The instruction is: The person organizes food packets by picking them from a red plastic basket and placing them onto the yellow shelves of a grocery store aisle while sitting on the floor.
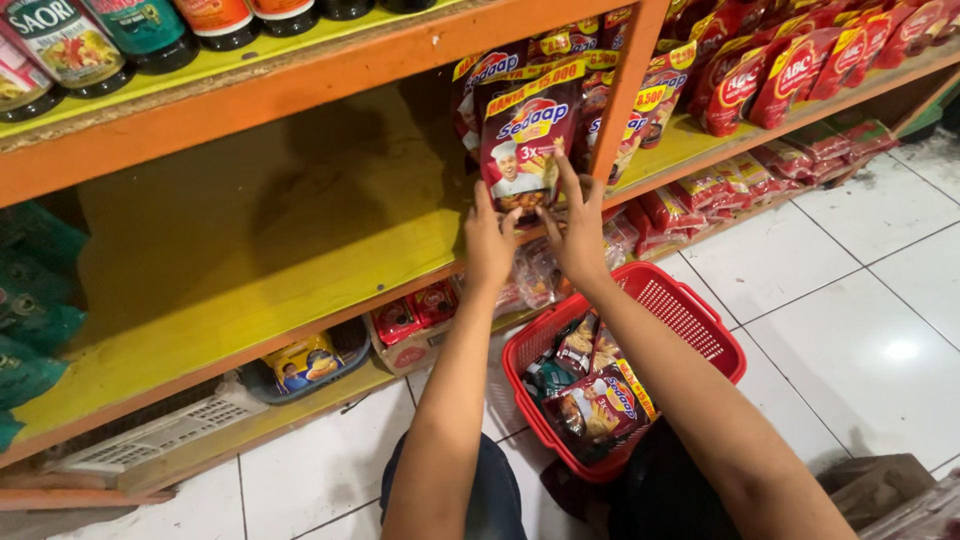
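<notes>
A dark red sauce pouch (527,135) with a yellow top band stands upright at the front of the yellow middle shelf (270,240). More pouches of the same kind stand behind it. My left hand (489,243) presses the pouch's lower left edge. On its lower right side rests my right hand (575,222), fingers spread up along the pack. Both hands touch the pouch while it rests on the shelf. Below my arms a red plastic basket (690,318) on the floor holds several similar pouches (595,400).
An orange upright (628,85) divides the shelving. To its right lie rows of red sauce packs (780,75). Dark bottles (140,30) line the top shelf, green bags (35,300) sit at the left. The floor is white tile (870,330). A cardboard box (875,485) stands at bottom right.
</notes>
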